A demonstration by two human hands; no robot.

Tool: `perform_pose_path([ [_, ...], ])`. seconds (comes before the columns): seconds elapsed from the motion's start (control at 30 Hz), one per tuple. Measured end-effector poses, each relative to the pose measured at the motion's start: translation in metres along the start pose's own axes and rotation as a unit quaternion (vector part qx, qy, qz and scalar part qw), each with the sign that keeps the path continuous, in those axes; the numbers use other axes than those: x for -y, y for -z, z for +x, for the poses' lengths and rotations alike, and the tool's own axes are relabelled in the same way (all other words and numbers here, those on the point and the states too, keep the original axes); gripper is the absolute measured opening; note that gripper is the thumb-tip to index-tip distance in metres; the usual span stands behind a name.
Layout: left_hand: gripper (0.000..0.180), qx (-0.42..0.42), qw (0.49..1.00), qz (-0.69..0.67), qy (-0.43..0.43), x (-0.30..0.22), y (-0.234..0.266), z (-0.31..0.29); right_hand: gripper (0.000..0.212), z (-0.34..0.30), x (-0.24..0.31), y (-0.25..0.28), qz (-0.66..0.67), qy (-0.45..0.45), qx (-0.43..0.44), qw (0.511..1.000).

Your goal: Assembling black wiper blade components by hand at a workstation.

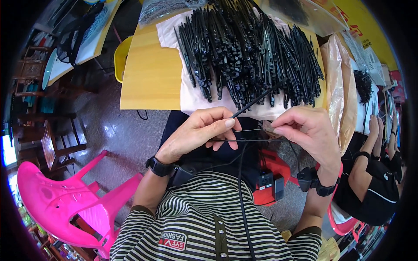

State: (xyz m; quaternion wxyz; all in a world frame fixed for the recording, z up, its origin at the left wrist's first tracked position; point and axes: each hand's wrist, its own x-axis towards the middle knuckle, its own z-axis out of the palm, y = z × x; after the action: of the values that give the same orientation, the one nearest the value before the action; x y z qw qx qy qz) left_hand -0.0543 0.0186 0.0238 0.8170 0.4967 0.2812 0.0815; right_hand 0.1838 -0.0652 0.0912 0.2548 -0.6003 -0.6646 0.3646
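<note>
My left hand [204,130] pinches a slim black stick [257,101] between thumb and forefinger; it slants up to the right toward the heap. A thin, wire-like strand [250,130] runs from the left fingers to my right hand [309,128]. The thumb and fingertips of that hand are closed on its end; whether it is wire, thread or a needle is too fine to tell. Both hands are above my lap, just off the table's near edge. A large heap of similar black sticks [244,52] lies beyond them on a pale pink cloth [190,101].
The cloth covers part of a yellow wooden table [148,82]. Brownish plastic wrapping [337,82] hangs at its right. A pink plastic chair [56,200] stands at left, a red stool [272,163] below my hands. A black cable [242,187] crosses my shirt. A co-worker [370,178] sits at right.
</note>
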Motion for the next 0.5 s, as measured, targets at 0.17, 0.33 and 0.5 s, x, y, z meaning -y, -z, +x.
perform_pose_path([
  [0.17,0.027,-0.006,0.999,-0.015,-0.039,0.004,0.006,0.003,0.011,-0.007,-0.022,-0.01,0.362,-0.134,-0.043,0.922],
  [0.33,0.027,0.007,0.998,-0.043,-0.054,0.008,0.004,0.01,0.009,0.0,-0.037,-0.04,0.534,-0.132,-0.087,0.831],
  [0.5,0.024,-0.018,0.995,-0.067,-0.07,0.009,-0.004,0.015,0.011,0.01,-0.009,-0.08,0.388,-0.072,-0.125,0.91],
])
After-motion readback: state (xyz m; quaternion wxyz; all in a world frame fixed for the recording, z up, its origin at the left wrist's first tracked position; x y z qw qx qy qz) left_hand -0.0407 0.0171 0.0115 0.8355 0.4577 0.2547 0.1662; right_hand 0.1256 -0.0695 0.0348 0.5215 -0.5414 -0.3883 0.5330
